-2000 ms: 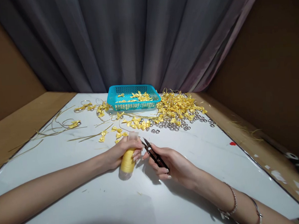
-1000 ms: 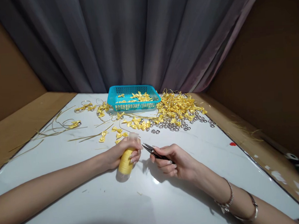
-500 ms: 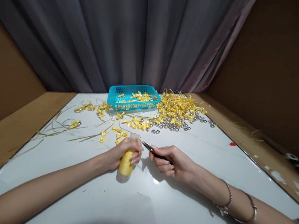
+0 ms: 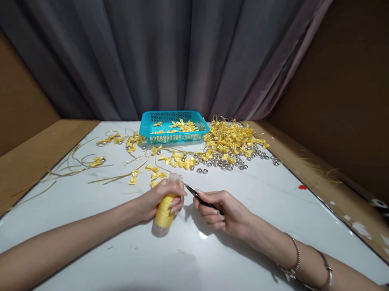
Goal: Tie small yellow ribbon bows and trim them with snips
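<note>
My left hand (image 4: pixel 166 197) is wrapped round a clear plastic tube (image 4: pixel 160 230) holding a stack of yellow ribbon (image 4: pixel 164 215), tilted a little to the right over the table. Black pointed thread snips (image 4: pixel 202 200) are gripped in my right hand (image 4: pixel 218 210). Their tip points up and left, close to the fingertips of my left hand; whether it touches anything there I cannot tell. Just beyond my left hand lie several yellow bows (image 4: pixel 157 175), partly hidden by it.
A blue basket (image 4: pixel 181 137) with yellow bows stands at the back of the white table (image 4: pixel 129 259). Right of it is a heap of yellow bows (image 4: pixel 230 136), with silver metal pieces (image 4: pixel 226 162) in front. Gold cords (image 4: pixel 107 179) lie on the left.
The thread snips look narrower, their two arms pressed closer together in my right hand. The left hand and the ribbon tube have barely moved.
</note>
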`<action>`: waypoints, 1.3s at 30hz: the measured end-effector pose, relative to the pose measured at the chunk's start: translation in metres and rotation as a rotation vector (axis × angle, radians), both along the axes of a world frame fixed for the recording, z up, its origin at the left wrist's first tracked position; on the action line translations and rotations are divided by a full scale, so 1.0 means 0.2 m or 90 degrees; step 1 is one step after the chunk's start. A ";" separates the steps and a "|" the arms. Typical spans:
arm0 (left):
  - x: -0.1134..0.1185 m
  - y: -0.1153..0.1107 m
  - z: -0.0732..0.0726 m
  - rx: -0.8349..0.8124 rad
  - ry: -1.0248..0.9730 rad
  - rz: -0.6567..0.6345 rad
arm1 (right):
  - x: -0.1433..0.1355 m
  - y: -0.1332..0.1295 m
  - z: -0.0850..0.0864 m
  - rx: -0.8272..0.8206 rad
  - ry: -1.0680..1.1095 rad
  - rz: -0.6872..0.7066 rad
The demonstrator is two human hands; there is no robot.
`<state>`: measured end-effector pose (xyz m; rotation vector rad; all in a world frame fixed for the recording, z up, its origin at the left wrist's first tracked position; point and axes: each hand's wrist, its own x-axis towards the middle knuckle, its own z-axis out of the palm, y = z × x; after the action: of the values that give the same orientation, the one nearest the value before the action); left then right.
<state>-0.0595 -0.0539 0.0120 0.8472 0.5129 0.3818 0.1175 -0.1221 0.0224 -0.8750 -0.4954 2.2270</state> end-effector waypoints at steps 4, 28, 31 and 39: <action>0.00 0.00 -0.01 0.012 -0.003 -0.004 | 0.00 0.00 0.00 0.003 0.003 0.008; 0.00 0.00 -0.01 0.008 0.007 -0.011 | 0.00 0.00 0.00 -0.001 0.004 0.016; 0.00 0.00 -0.01 0.006 0.003 -0.012 | -0.01 0.00 0.00 -0.006 0.013 0.021; -0.01 0.00 -0.02 0.003 0.006 -0.013 | 0.00 0.01 0.00 0.007 0.006 0.012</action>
<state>-0.0610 -0.0536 0.0085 0.8589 0.5114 0.3616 0.1181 -0.1207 0.0225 -0.8565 -0.5132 2.2422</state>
